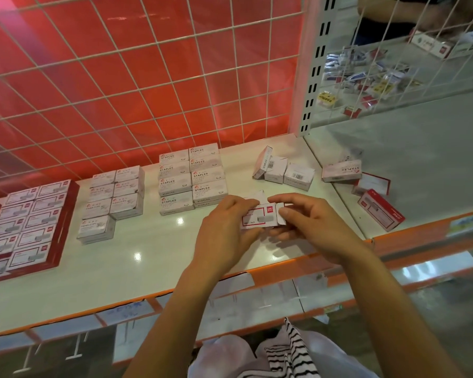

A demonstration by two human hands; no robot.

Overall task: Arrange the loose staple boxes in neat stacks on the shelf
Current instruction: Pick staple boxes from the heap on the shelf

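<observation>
Left hand (224,233) and right hand (314,227) hold one small staple box (253,218).
Fingers of both curl round the box, its end flap open. It looks like light, thin card that dents easily, so the long sides seem safest to hold. Wrists angle inward above the shelf (148,268), near its front edge.

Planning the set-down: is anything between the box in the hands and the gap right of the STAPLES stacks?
Nothing visible. Left hand and right hand hold the red-and-white box just in front of the STAPLES stacks; the shelf between them and the loose boxes shows bare. The box's end flap is open.
</observation>
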